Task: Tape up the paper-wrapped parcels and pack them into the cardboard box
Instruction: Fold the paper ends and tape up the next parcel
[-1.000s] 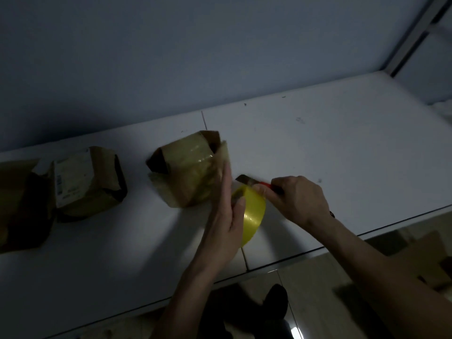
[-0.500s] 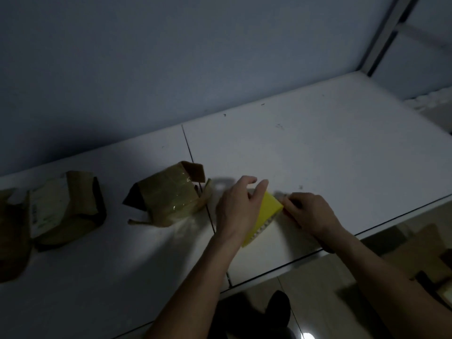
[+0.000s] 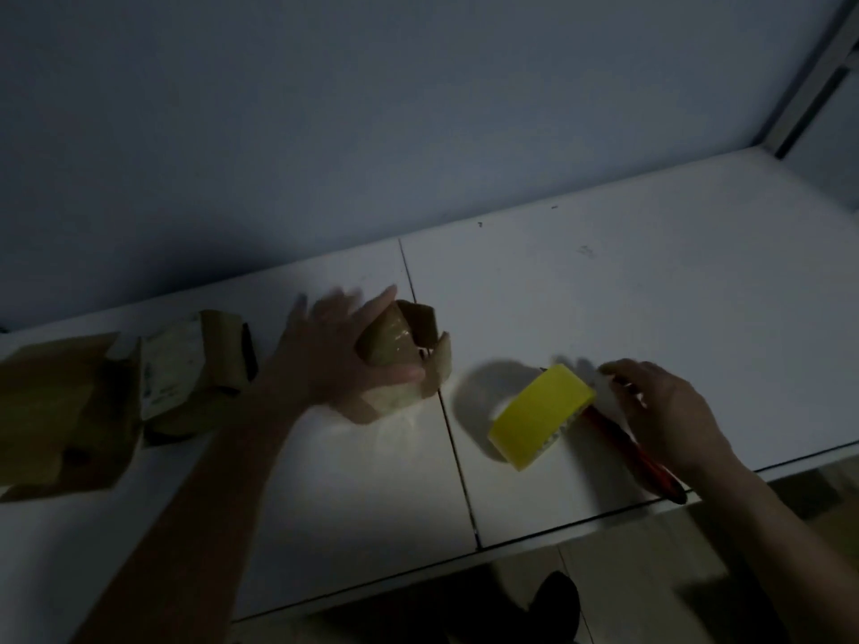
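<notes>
Reaching over taped parcel (image 3: 395, 360) at bench (image 3: 650, 290) centre — left hand (image 3: 334, 360) fingers spread, touching it; right hand (image 3: 660, 411) relaxed, empty, beside yellow tape roll (image 3: 539, 416). Next, probably: lift parcel — cardboard box unseen.

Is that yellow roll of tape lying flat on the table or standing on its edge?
Standing on its edge, it seems. The yellow tape roll shows its broad yellow band upward and rests on the white table, with neither hand holding it.

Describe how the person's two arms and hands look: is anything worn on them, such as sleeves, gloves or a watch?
Both forearms are bare as far as the frame shows, with no sleeves. The left hand and the right hand wear no gloves. No ring or watch shows, though the picture is dim and the left fingers are blurred.
</notes>
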